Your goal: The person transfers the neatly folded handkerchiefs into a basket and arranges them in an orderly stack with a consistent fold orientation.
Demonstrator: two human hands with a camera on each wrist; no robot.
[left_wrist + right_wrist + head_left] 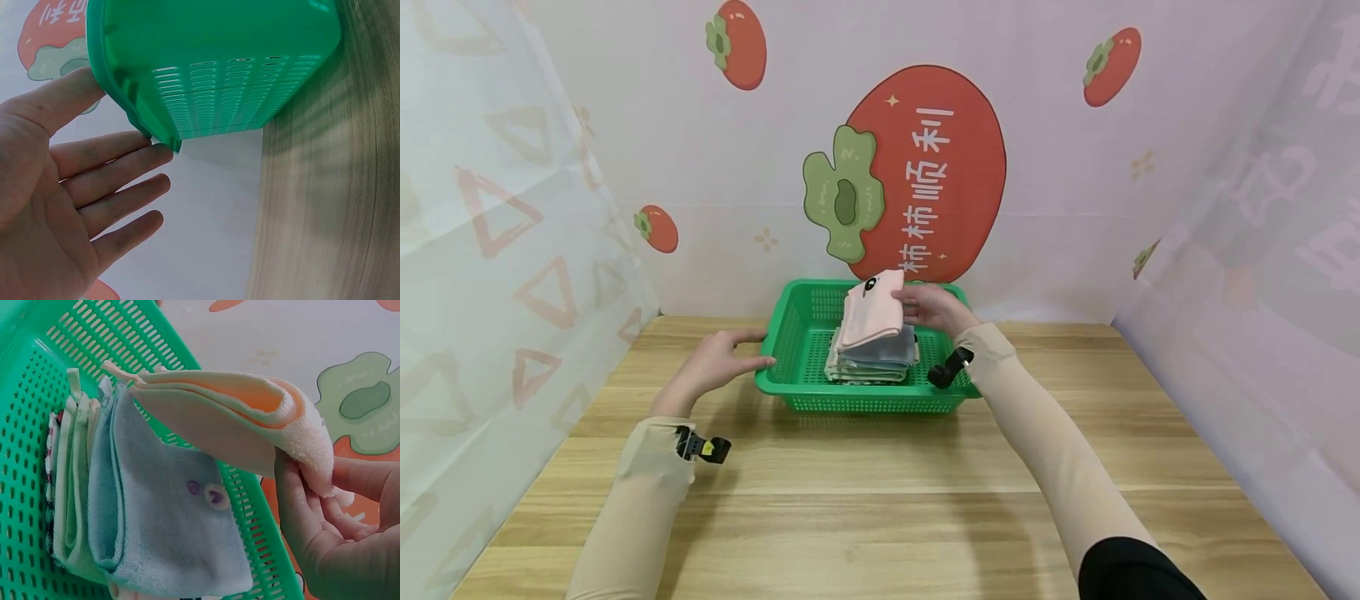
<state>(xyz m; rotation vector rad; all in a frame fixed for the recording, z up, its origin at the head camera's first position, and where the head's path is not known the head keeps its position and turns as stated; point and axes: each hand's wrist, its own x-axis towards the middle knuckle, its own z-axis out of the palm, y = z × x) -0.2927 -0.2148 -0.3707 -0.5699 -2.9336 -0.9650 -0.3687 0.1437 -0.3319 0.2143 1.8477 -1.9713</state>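
Observation:
A green plastic basket (872, 402) stands on the wooden table with a stack of folded towels inside. My right hand (934, 307) pinches the folded edge of a pale pink towel (212, 406), thumb on one side and fingers on the other. That towel is lifted at the held end and slopes down over a blue-grey towel (169, 500) with a small purple motif. Beneath the blue one lies a light green towel (78, 487). At the basket's left end, my left hand (69, 187) has its fingers extended, with thumb and fingertips touching the rim (97, 62).
The basket sits at the table's (835, 508) back edge, close to the back curtain (1052, 233) printed with red persimmons. More curtain hangs along the left and right sides. Each wrist carries a small black camera (951, 367).

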